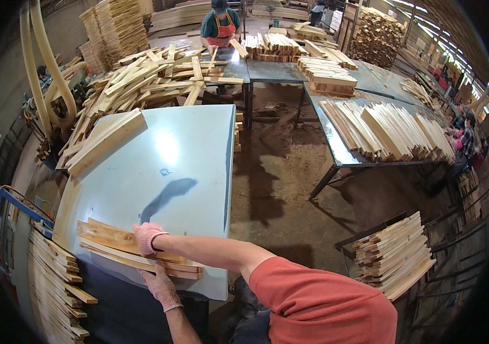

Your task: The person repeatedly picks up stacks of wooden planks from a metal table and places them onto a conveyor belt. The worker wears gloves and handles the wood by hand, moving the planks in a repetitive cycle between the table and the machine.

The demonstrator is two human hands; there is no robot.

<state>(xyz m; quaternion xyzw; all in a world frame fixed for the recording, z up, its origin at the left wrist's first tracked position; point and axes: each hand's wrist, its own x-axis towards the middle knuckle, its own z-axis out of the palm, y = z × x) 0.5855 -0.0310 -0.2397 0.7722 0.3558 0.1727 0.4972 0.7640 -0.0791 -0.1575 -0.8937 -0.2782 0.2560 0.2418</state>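
A few pale wooden boards (pixel 107 236) lie together near the front edge of a light, shiny tabletop (pixel 124 166). My right hand (pixel 149 238), in a pink knit glove, reaches across from the right and grips the boards from above at about mid-length. Closer to me, my left hand (pixel 162 288), gloved the same way, holds the near side of those boards, its fingertips partly hidden beneath the wood. Farther up the table, two or so longer planks (pixel 107 142) rest along its left edge.
A jumbled heap of boards (pixel 141 80) rises behind the table. Across an aisle, a metal table (pixel 336 150) carries rows of boards (pixel 388 131). Board stacks stand at lower left (pixel 55 281) and lower right (pixel 394 255). A person in an orange apron (pixel 221 31) works at the back.
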